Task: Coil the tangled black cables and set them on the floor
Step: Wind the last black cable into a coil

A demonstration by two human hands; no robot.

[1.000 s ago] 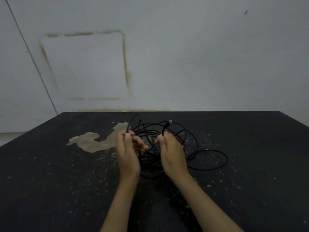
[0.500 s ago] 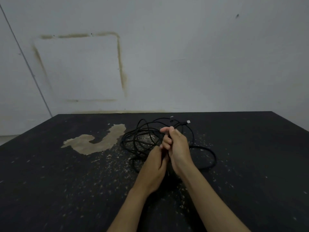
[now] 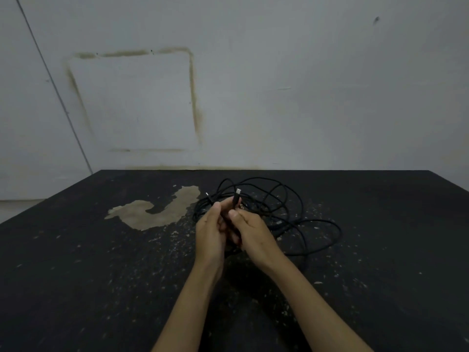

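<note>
Where the dark floor (image 3: 76, 275) stretches bare across the left and lower frame, a pale worn patch (image 3: 157, 212) sits left of centre. At centre, the left hand (image 3: 210, 232) and right hand (image 3: 253, 232) meet, fingers curled, each pinching a plug end of the black cables (image 3: 291, 212) pointing up toward the wall (image 3: 304, 97). Loose loops sprawl rightward, their long axis running left to right.

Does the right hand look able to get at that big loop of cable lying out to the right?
Probably yes. The loop lies open on the floor just beside the right hand, nothing between, though that hand holds a cable end.
</note>
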